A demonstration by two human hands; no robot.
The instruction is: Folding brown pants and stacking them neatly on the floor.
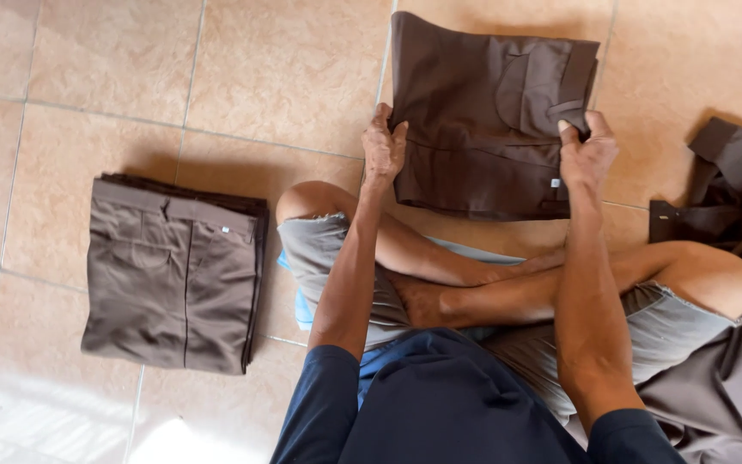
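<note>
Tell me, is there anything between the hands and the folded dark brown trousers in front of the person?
Nothing visible. The left hand grips the left edge of the dark brown trousers, and the right hand grips their right edge, both touching the cloth directly.

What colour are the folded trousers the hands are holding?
Dark brown, plain with no pattern; the folded trousers show best in the head view.

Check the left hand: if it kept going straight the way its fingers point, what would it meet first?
The left hand points away from the body, gripping the left edge of the folded dark brown trousers. Straight on, it would likely meet only bare tiled floor beside them, up to the picture's edge.
</note>
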